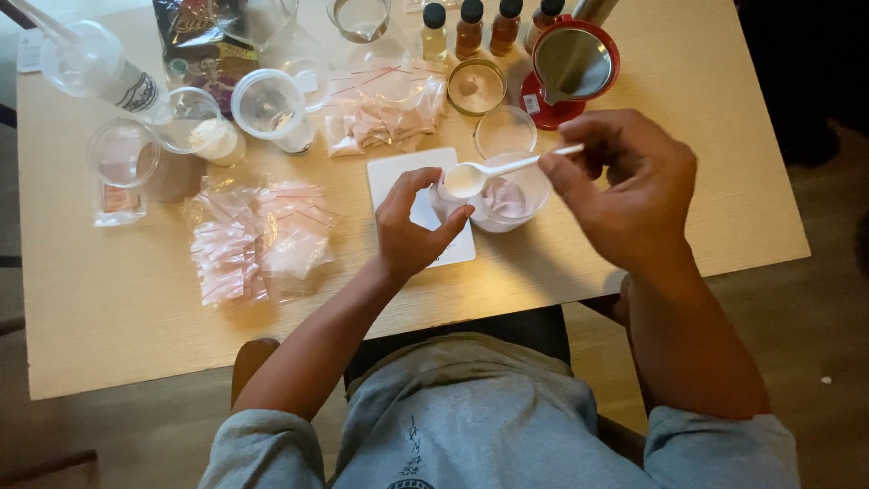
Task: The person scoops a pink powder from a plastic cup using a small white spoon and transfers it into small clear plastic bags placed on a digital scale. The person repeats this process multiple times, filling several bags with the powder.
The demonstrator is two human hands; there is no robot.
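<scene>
— What does the right hand (625, 195) hold?

— A small white plastic spoon (493, 170). The fingers pinch the tip of its thin handle, and its bowl, heaped with pale powder, hangs over the near rim of a clear round plastic cup (511, 201).

— And the cup?

— It stands on the pale wooden worktop (118, 299), touching the right edge of a flat white square tile (398, 177). Its walls are see-through, and a pinkish powder lies at the bottom.

— The left hand (412, 226)?

— It rests on the tile, thumb and forefinger curved in a narrow gap around the cup's left side, just under the spoon's bowl. I cannot tell whether they press the wall.

— Anything nearby?

— A heap of small clear zip bags with red seal lines (258, 240) lies left of the tile, and a round red-framed mirror (573, 65) stands beyond the cup.
</scene>
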